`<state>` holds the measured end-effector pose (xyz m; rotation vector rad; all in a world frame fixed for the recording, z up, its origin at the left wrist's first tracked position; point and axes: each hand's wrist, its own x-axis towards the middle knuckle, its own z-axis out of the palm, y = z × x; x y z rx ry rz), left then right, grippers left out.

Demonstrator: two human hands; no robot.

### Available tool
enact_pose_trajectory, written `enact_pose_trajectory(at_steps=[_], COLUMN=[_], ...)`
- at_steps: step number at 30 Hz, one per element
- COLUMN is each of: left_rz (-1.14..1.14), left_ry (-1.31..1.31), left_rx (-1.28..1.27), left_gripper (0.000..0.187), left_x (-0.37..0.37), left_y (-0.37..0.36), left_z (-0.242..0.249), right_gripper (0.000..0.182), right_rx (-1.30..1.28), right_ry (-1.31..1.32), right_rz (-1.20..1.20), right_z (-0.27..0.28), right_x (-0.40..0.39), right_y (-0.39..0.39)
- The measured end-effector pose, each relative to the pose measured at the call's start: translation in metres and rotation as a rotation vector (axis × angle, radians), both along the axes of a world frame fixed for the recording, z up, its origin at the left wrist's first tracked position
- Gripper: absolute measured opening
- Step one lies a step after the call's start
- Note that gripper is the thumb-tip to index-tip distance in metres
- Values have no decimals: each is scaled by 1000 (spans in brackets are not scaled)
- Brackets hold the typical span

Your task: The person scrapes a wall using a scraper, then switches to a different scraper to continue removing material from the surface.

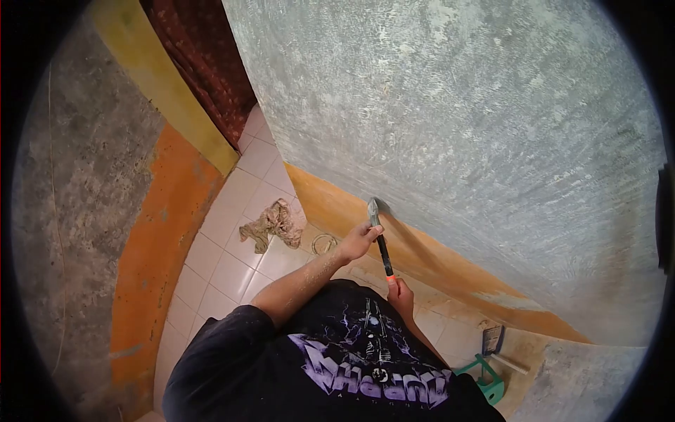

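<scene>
A long black-handled tool [385,257] with a grey, pointed-looking head and an orange band near its lower end is held at a slant in front of the wall. My left hand [357,243] is closed round its upper part, just below the head. Lower down, my right hand [401,297] grips it at the orange band. The tool's head lies over the line where the grey wall [436,105] meets its orange lower strip [327,195]; whether it touches the wall I cannot tell.
A crumpled cloth [274,225] and a ring-shaped item [323,244] lie on the tiled floor [228,274]. Past the gap hangs a dark red curtain [204,63]. A green stool [491,383] stands at the lower right, near a dark-framed item [493,340]. Another wall [84,183] rises at left.
</scene>
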<state>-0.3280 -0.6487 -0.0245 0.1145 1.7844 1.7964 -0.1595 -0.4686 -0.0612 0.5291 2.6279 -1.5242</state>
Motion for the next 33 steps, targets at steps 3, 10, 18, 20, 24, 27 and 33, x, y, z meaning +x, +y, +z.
enact_pose_trajectory(at_steps=[3,10,18,20,24,27,33], left_rz=[-61,-261,-417,-403,-357,-337,-300], left_ry=[-48,28,55,55,43,40,15], left_rx=[-22,-18,-31,-30,5,10,49], left_gripper=[43,44,41,42,41,40,37], left_x=[-9,-11,-10,-10,-9,-9,-6], left_y=[-9,6,39,39,34,34,28], left_z=[2,14,3,1,-3,-12,-19], right_gripper=[40,41,45,46,47,48,53], right_rx=[-124,-349,-330,-355,-239,-179,-15], right_ry=[-34,-83,-58,-98,-49,-45,-50], right_rz=[-31,-167,-272,-278,-231,-220,-210], right_z=[-11,-2,-10,-6,-15,-16,-13], right_x=[1,22,51,52,49,46,41], right_y=[-10,-7,6,5,9,9,-4])
